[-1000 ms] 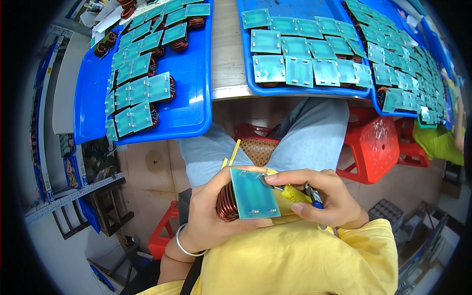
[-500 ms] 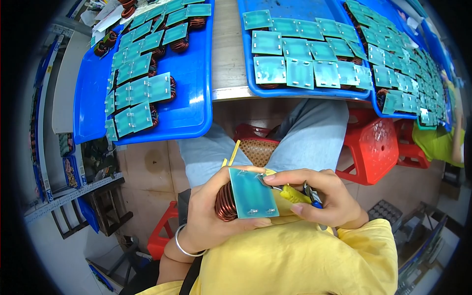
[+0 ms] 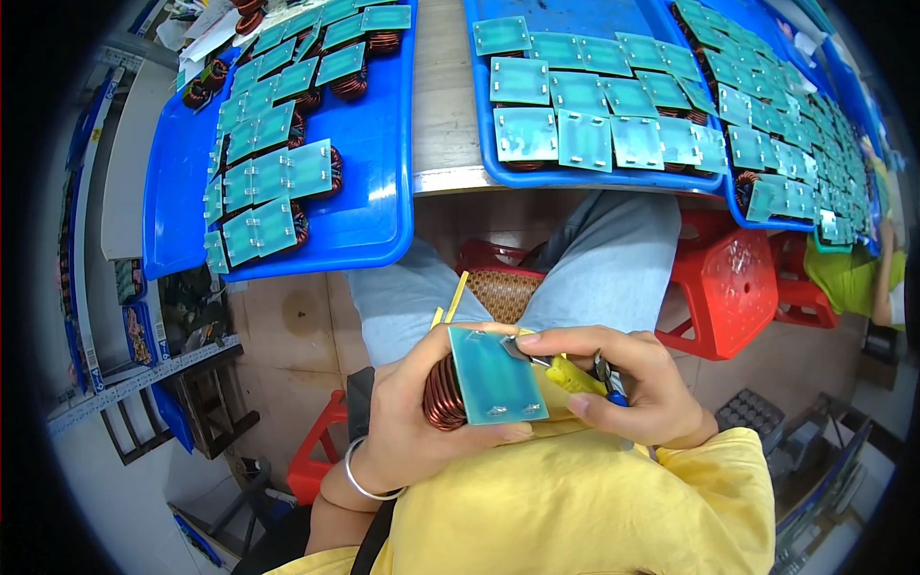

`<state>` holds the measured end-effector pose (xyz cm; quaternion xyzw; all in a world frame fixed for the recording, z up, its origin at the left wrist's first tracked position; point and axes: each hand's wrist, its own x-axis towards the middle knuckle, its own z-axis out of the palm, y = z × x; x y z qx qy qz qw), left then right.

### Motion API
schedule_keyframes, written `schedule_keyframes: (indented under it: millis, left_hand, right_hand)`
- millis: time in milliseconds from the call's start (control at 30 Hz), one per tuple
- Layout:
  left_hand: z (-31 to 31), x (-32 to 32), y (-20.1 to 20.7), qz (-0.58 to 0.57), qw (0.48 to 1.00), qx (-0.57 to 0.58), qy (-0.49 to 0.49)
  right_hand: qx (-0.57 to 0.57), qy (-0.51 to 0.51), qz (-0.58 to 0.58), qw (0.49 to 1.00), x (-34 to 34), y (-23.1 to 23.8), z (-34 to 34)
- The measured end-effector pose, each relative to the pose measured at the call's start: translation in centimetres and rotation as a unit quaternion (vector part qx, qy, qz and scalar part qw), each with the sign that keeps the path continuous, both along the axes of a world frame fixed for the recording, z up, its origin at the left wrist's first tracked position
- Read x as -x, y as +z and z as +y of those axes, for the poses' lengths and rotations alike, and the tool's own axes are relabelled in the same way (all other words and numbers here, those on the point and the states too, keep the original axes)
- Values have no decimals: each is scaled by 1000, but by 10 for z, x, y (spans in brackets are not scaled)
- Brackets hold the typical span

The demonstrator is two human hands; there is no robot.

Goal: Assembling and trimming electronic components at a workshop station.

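Note:
My left hand (image 3: 398, 412) is closed around a toroidal copper-wire coil (image 3: 444, 395) with a square green base plate (image 3: 498, 379). The plate faces up, tilted, with small shiny solder or pin spots near its lower edge. In my right hand (image 3: 647, 383) is a small pair of pliers with yellow and blue handles (image 3: 575, 378), the fingers wrapped round them. Their metal tip (image 3: 515, 349) touches the plate's upper right corner, where my right index finger also rests. That tip partly hides the pins there.
A blue tray (image 3: 369, 230) with several plated coils stands at the left of the table. Another blue tray (image 3: 613, 180) and more full trays fill the right. Red stools (image 3: 724, 287) stand to the right; a person's green clothing (image 3: 839, 287) shows at the far right.
The coil with its plate has shifted very slightly right in my left hand. The pliers' tip now covers more of the plate's upper right corner.

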<state>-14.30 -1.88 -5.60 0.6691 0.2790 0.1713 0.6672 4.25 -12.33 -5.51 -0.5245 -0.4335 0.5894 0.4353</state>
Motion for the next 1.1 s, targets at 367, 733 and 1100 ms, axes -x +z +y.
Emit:
schedule_keyframes:
  millis: [367, 733, 1100]
  left_hand:
    - [1, 6, -2, -23, 999, 35, 1]
    - [-1, 4, -3, -49, 999, 15, 6]
    - [0, 12, -8, -66, 992, 100, 35]
  right_hand:
    - [-46, 33, -21, 998, -10, 4, 2]
    - [-37, 17, -25, 999, -8, 6, 2]
    - [-110, -49, -48, 992, 2, 4, 10]
